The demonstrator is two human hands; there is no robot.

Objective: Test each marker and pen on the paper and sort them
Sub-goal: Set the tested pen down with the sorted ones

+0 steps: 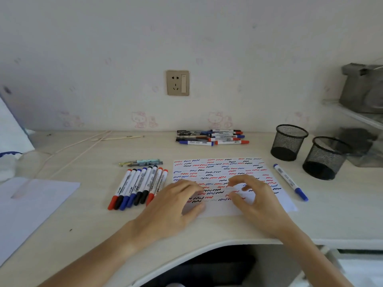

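Observation:
A white paper [219,170] covered in red, blue and black squiggles lies in the middle of the desk. My left hand [176,204] rests flat on its lower left part, fingers spread, holding nothing. Over the paper's lower middle, my right hand [255,195] hovers with curled, parted fingers and is empty. Several capped markers [137,186] lie side by side left of the paper. Above them lie a few pens [142,162]. Another pile of markers and pens [213,137] sits by the wall. A single blue marker [290,182] lies right of the paper.
Two black mesh pen cups [289,141] [324,157] stand at the right, near a shelf with grey items [362,90]. A blank sheet [31,204] lies at the left. Cables [68,150] run across the back left. The desk's curved front edge [186,253] is near me.

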